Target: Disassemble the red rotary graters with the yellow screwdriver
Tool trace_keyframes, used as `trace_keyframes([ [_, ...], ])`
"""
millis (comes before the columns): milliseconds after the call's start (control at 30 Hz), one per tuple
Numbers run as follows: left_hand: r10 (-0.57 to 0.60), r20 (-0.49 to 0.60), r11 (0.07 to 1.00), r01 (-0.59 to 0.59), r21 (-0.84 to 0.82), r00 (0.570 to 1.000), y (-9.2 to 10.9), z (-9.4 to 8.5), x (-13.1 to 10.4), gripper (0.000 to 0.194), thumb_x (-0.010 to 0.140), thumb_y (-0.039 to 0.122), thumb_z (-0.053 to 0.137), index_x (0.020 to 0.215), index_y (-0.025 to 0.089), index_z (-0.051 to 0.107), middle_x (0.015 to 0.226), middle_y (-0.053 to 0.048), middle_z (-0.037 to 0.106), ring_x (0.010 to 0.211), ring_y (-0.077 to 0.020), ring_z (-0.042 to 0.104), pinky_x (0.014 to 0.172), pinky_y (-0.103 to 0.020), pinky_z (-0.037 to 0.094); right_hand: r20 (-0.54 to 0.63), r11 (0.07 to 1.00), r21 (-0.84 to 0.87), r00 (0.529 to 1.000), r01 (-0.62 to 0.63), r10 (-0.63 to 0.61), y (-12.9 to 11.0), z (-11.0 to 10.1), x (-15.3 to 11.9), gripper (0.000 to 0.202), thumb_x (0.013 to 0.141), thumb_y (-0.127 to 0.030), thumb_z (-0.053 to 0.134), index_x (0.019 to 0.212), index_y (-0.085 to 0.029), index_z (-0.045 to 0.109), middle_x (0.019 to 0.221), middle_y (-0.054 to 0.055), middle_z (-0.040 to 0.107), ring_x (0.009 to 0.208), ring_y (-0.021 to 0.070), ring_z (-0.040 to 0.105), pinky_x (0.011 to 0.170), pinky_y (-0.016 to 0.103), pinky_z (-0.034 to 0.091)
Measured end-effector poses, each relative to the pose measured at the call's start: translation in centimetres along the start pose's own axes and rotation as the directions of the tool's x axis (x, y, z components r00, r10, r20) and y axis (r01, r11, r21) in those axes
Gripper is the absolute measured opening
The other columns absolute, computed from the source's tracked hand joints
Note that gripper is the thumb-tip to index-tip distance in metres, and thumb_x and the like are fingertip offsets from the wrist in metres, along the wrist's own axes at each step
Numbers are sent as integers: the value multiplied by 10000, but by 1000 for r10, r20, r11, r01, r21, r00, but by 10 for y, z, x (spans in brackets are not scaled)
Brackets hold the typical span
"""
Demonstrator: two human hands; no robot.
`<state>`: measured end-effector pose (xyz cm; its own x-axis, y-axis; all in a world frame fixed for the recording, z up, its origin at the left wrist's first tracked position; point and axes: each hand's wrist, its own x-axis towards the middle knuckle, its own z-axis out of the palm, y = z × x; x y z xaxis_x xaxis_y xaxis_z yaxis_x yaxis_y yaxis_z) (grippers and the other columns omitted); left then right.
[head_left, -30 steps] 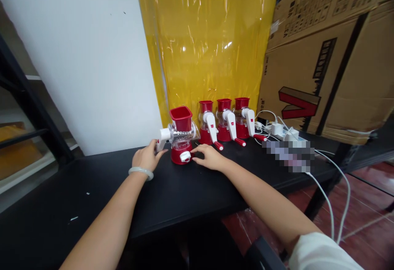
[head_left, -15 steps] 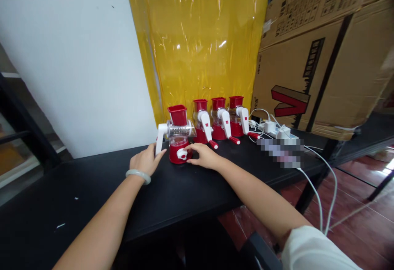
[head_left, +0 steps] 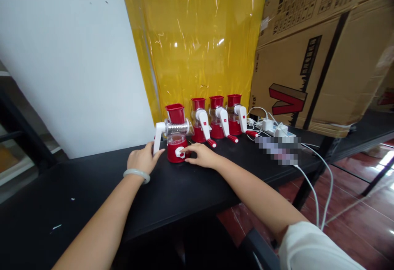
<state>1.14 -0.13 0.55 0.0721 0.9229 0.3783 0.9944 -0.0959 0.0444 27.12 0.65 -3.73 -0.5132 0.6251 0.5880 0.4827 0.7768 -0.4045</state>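
A red-and-white rotary grater (head_left: 175, 115) stands upright on the black table, with a metal drum in its clear middle housing. My left hand (head_left: 142, 159), wearing a pale bangle, is closed round the white crank handle (head_left: 157, 140) on the grater's left side. The fingers behind the crank are partly hidden. At the red base, the thumb and forefinger of my right hand (head_left: 201, 155) pinch the white knob (head_left: 179, 152) from its right side.
Three similar rotary graters (head_left: 217, 116) stand in a row behind to the right. Beyond them lie a power strip (head_left: 285, 133) with white plugs and cables, and a large cardboard box (head_left: 308, 65). A yellow plastic curtain (head_left: 197, 36) and a white panel (head_left: 70, 65) stand behind.
My right fingers have come further over the knob, which looks slightly turned. My left hand stays on the crank handle. The whole view has shifted a little.
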Motion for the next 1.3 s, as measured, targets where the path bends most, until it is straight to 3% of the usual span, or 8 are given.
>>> trace_keyframes([
  [133, -15, -87, 1000, 15, 2, 996, -4, 2, 3, 494, 962, 528, 450, 1305, 197, 578, 1110, -106, 773, 1114, -302, 686, 1108, -457, 334, -7, 1000, -4, 1000, -5, 5, 1, 1, 0, 392, 814, -217, 771, 1202, -213, 717, 981, 63, 760, 927, 209, 685, 905, 375, 513],
  [367, -57, -48, 998, 55, -43, 997, -7, 3, 3, 495, 943, 477, 527, 1373, 231, 524, 1215, -99, 747, 1191, -298, 651, 1145, -480, 289, -61, 999, -28, 998, -27, 26, -1, 4, -1, 349, 827, -211, 749, 1174, -210, 714, 966, 56, 754, 937, 209, 684, 896, 370, 518],
  [567, -48, -134, 994, 34, -102, 990, -7, 4, -1, 586, 919, 500, 559, 1433, 230, 485, 1254, -102, 728, 1246, -325, 608, 1164, -524, 272, -291, 994, -76, 956, -72, 47, -15, -10, 6, 248, 916, -203, 588, 1148, -218, 676, 980, 77, 679, 978, 223, 635, 934, 399, 503],
  [800, 11, -207, 988, -42, -149, 978, -3, 3, -5, 621, 941, 485, 515, 1477, 185, 426, 1340, -135, 668, 1247, -332, 597, 1145, -479, 330, -466, 987, -127, 884, -101, 31, -37, -43, 83, 484, 869, -247, 641, 1333, -164, 537, 1309, 176, 468, 1320, 323, 418, 1149, 528, 321],
  [933, 23, -272, 983, -72, -170, 962, -3, 4, -6, 640, 952, 447, 493, 1512, 163, 371, 1391, -138, 630, 1254, -339, 585, 1115, -455, 372, -397, 971, 34, 889, -235, 229, -38, -56, 141, 734, 801, -381, 762, 1426, -154, 450, 1414, 185, 437, 1422, 346, 336, 1187, 549, 243],
  [1067, 41, -297, 980, -97, -176, 954, -4, 5, -6, 639, 953, 424, 488, 1521, 159, 363, 1391, -138, 628, 1227, -338, 596, 1082, -444, 404, -317, 948, 129, 893, -292, 319, -30, -59, 172, 804, 736, -498, 811, 1385, -153, 485, 1388, 183, 536, 1346, 329, 483, 1131, 539, 345],
  [1167, 59, -272, 980, -108, -167, 961, -4, 5, -6, 648, 952, 419, 492, 1528, 155, 356, 1362, -145, 643, 1208, -332, 608, 1071, -438, 416, -284, 931, 171, 888, -323, 360, -26, -56, 177, 735, 732, -492, 819, 1321, -156, 535, 1330, 173, 611, 1224, 292, 603, 1052, 480, 448],
  [1300, 72, -253, 980, -115, -159, 965, -3, 6, -5, 665, 952, 418, 495, 1541, 151, 344, 1343, -154, 651, 1179, -333, 624, 1049, -441, 436, -295, 919, 189, 872, -347, 390, -31, -54, 175, 652, 724, -469, 832, 1227, -136, 587, 1285, 169, 651, 1187, 281, 631, 1041, 453, 465],
])
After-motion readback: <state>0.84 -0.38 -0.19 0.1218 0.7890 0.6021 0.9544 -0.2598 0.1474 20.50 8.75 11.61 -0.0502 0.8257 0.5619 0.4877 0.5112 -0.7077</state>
